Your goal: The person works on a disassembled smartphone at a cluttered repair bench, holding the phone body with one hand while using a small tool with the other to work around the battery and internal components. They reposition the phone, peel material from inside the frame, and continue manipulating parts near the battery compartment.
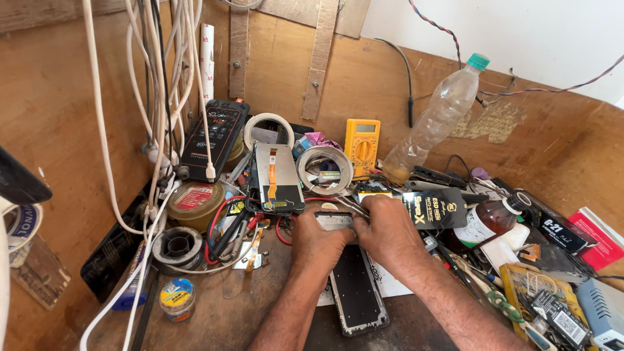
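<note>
An opened phone body lies lengthwise on the wooden bench, its dark inner frame facing up. My left hand presses on its upper left part. My right hand rests on its upper right and pinches thin metal tweezers that point left over the phone's top end. Both hands touch the phone near its top edge, which shows pale and shiny. A detached phone screen with an orange flex cable leans just behind my left hand.
Tape rolls, a yellow multimeter, a clear plastic bottle, a brown glass bottle, a solder spool and small tins crowd the bench. White cables hang at left. Boxes and parts fill the right side.
</note>
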